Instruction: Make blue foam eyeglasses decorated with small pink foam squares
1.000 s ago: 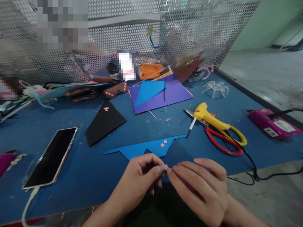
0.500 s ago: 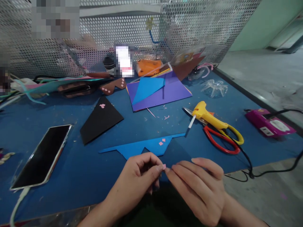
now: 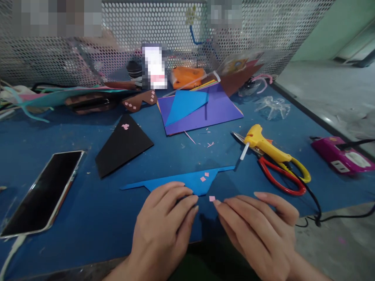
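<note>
A blue paper cutout (image 3: 172,178), shaped like glasses with narrow side arms, lies flat on the table; two small pink squares (image 3: 203,179) sit on its right part. My left hand (image 3: 166,222) is at its lower edge, fingers slightly bent and spaced, hiding part of the cutout; I see nothing held in it. Just right of that, my right hand (image 3: 258,230) has its fingers together, with a tiny pink paper square (image 3: 212,198) at the fingertips. Beyond, a black folded paper (image 3: 124,150) carries several pink bits (image 3: 125,127).
Scissors (image 3: 283,177) lie under a yellow glue gun (image 3: 263,144) at right, its cord trailing over the edge. Also around are a phone (image 3: 43,191), purple sheets (image 3: 199,117), brown paper glasses (image 3: 140,101), a magenta power box (image 3: 341,154) and a mesh panel (image 3: 123,23) behind.
My left hand has let go of the pink square and turned palm down over the blue cutout. The pink square stays at my right fingertips. The view has shifted slightly.
</note>
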The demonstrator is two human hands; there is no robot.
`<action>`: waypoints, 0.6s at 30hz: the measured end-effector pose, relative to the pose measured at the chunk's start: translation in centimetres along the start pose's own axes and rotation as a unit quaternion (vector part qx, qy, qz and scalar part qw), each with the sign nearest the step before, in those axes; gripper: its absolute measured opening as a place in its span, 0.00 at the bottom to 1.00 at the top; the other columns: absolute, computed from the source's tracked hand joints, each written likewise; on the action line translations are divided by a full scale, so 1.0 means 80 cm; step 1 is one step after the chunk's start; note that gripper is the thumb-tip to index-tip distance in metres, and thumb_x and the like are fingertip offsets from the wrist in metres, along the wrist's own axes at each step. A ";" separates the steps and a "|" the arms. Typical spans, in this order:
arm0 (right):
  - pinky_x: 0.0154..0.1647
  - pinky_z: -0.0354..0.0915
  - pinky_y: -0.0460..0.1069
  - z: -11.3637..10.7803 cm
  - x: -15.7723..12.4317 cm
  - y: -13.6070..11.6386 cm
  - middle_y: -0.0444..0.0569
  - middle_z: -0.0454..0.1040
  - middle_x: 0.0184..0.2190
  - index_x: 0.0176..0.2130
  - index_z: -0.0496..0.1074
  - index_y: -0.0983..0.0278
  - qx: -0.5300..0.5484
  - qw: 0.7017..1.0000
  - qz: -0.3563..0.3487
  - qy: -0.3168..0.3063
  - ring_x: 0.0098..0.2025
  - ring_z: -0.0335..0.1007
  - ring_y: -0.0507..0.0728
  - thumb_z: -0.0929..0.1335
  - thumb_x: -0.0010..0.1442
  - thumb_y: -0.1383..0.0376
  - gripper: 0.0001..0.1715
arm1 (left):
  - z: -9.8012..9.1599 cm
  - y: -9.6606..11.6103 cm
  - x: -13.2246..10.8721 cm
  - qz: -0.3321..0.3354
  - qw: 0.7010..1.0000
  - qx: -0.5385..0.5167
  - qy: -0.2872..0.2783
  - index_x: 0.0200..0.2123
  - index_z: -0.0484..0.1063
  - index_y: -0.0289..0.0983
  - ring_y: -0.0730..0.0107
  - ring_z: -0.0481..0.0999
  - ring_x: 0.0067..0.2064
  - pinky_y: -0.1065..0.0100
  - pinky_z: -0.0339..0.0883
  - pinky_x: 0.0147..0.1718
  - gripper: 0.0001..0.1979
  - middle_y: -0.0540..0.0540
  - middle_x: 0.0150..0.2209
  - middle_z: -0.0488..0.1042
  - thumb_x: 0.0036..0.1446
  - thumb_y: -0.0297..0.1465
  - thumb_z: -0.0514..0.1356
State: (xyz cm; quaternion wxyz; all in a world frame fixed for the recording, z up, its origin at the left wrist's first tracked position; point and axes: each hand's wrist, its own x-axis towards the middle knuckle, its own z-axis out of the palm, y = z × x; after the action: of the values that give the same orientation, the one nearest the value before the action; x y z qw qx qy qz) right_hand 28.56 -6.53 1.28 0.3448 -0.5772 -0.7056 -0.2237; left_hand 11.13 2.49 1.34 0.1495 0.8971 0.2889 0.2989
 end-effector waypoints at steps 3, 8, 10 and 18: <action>0.48 0.59 0.53 0.005 0.007 0.001 0.46 0.81 0.31 0.36 0.80 0.68 -0.009 1.000 -0.017 -0.017 0.34 0.75 0.52 0.66 0.65 0.72 0.12 | 0.004 -0.005 0.001 0.027 0.999 0.016 -0.026 0.45 0.77 0.39 0.56 0.75 0.52 0.51 0.70 0.52 0.10 0.47 0.46 0.80 0.61 0.29 0.59; 0.49 0.59 0.53 0.016 0.012 0.006 0.48 0.81 0.32 0.37 0.79 0.69 -0.011 0.998 -0.047 -0.043 0.35 0.76 0.52 0.63 0.67 0.72 0.15 | 0.006 -0.011 0.004 0.047 0.998 0.023 -0.030 0.45 0.77 0.38 0.60 0.78 0.49 0.54 0.71 0.53 0.12 0.47 0.45 0.81 0.62 0.31 0.56; 0.50 0.58 0.53 0.018 0.014 0.005 0.48 0.82 0.32 0.37 0.79 0.69 -0.015 0.997 -0.054 -0.057 0.35 0.76 0.52 0.61 0.68 0.72 0.17 | 0.006 -0.014 0.003 0.052 0.997 0.032 -0.040 0.45 0.77 0.38 0.61 0.78 0.49 0.56 0.71 0.53 0.12 0.47 0.46 0.81 0.62 0.31 0.56; 0.47 0.61 0.49 0.028 0.023 0.013 0.41 0.82 0.31 0.37 0.77 0.66 -0.045 0.990 -0.092 -0.099 0.35 0.75 0.49 0.57 0.70 0.72 0.22 | 0.013 -0.023 -0.004 0.070 0.993 0.076 -0.064 0.48 0.77 0.40 0.67 0.78 0.49 0.64 0.69 0.56 0.15 0.53 0.48 0.80 0.63 0.31 0.53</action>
State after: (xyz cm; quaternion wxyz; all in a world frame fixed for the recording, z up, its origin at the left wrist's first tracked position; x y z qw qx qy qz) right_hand 28.88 -3.51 1.08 0.2250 -0.5444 -0.7752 -0.2279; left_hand 10.77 3.62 -0.45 0.0780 0.9412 0.2368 0.2282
